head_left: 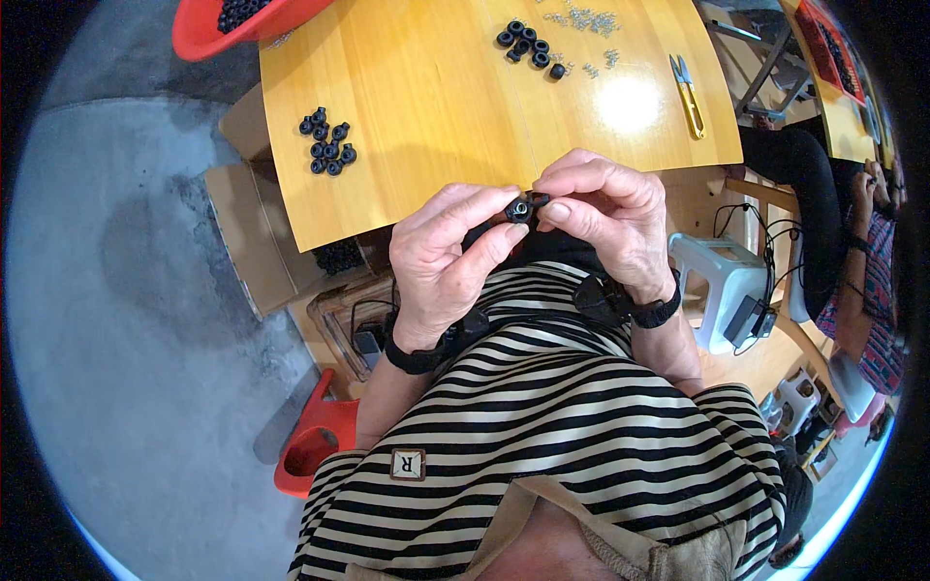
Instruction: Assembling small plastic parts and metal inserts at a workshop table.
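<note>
Just off the table's near edge, my left hand [448,247] pinches a small black round part [519,211] with a metal ring in its middle. My right hand [612,215] is closed on a small black end piece [540,199] right beside it. I cannot tell whether the two are joined, as the fingertips cover them partly. On the left of the table lies a group of black parts with short knobs [330,147]. Farther back sits a group of black ring-shaped parts [525,44], near scattered small silver metal pieces [587,21].
Yellow-handled thread snips [688,97] lie at the right of the wooden table [417,97]. A red bowl [199,34] of black parts overhangs the far left corner. An open cardboard box [237,228] stands below the left edge. A pale blue stool [722,281] and a seated person [862,281] are at right.
</note>
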Demonstrator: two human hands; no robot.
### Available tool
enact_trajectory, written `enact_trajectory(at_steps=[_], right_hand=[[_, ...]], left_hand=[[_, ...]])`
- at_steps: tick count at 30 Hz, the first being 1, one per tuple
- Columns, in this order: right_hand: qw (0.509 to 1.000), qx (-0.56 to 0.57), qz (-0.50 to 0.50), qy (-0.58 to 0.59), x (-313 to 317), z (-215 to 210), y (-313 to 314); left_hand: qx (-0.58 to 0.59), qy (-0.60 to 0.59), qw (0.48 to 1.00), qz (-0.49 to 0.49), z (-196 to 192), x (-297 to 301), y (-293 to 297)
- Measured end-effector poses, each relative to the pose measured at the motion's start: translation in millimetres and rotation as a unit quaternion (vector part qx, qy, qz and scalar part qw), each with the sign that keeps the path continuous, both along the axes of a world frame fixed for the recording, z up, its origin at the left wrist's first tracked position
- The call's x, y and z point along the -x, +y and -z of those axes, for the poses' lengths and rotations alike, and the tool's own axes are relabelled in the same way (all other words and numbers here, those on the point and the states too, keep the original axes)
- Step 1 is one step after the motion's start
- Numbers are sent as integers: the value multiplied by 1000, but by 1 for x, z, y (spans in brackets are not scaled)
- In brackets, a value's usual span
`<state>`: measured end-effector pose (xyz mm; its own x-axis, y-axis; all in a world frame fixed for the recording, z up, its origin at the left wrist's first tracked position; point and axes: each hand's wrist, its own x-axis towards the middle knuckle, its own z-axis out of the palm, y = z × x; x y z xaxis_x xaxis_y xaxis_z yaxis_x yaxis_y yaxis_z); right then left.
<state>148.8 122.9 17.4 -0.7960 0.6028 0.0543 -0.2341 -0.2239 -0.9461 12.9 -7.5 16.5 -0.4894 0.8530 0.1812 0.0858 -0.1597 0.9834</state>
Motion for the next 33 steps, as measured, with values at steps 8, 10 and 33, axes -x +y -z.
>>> enact_trajectory(at_steps=[8, 10, 33], right_hand=[[999, 29, 3, 21, -1, 0, -2], [1000, -3, 16, 12, -1, 0, -2], [982, -183, 40, -29, 1, -3, 0]], left_hand=[[-24, 12, 999, -17, 2, 0, 4], [-20, 18, 999, -20, 1, 0, 4], [29, 63, 997, -17, -8, 4, 4]])
